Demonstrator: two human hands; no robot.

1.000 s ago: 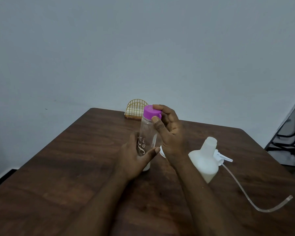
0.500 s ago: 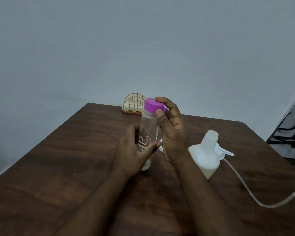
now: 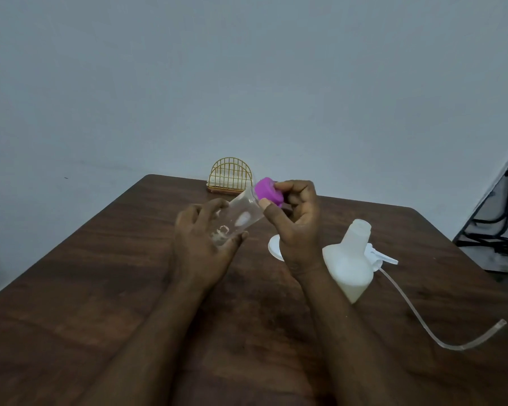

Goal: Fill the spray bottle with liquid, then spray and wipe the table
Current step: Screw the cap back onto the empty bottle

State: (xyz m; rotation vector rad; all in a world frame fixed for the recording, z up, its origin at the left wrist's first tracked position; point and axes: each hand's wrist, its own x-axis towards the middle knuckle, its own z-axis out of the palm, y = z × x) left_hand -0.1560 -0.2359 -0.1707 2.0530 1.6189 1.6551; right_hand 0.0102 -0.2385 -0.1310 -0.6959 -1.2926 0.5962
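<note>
The left hand (image 3: 201, 244) grips the body of a clear bottle (image 3: 244, 215), fingers curled round its far side and thumb across the near side; the bottle's base is hidden in the palm. The bottle is tilted, with its neck pointing toward 1 o'clock. At that end sits a purple cap (image 3: 269, 196), which the right hand (image 3: 299, 227) pinches between thumb and curled fingers. Pale lettering shows on the bottle's wall, too blurred to read.

The white spray bottle (image 3: 352, 259) stands upright on the dark wooden tabletop (image 3: 100, 288), just beside the right wrist at its 3 o'clock. Its neck is open, and its lower part looks a denser white than the upper. The spray head (image 3: 383, 256) lies against the bottle at its 3 o'clock, and from it a clear tube (image 3: 423, 326) curves across the tabletop toward 5 o'clock, ending near the right edge.

A white round piece (image 3: 274, 247) shows at 9 o'clock of the right hand, mostly hidden behind it; what it is cannot be told. At the far edge, at 12 o'clock from the hands, a gold wire holder (image 3: 230, 178) stands against the pale wall. A black frame (image 3: 499, 224) shows beyond the tabletop at 3 o'clock.
</note>
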